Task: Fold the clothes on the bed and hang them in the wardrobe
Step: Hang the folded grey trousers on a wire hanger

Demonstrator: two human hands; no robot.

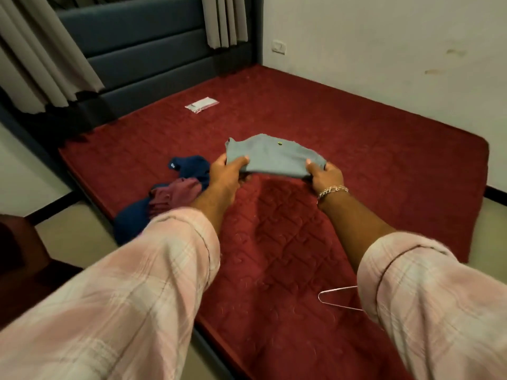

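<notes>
A folded grey garment (274, 157) with a small green mark is held just above the red quilted mattress (370, 165). My left hand (227, 174) grips its left end and my right hand (325, 175), with a chain bracelet at the wrist, grips its right end. To the left lie a dark blue garment (189, 167) and a crumpled maroon garment (172, 196) near the mattress's left edge. A thin metal hanger (336, 298) lies on the mattress in front, partly hidden by my right sleeve.
A small clear plastic packet (202, 104) lies on the far part of the mattress. A dark padded headboard (148, 58) and curtains (41, 56) stand behind. A white wall (397, 50) borders the right side. Dark wooden furniture (19, 256) sits at the left.
</notes>
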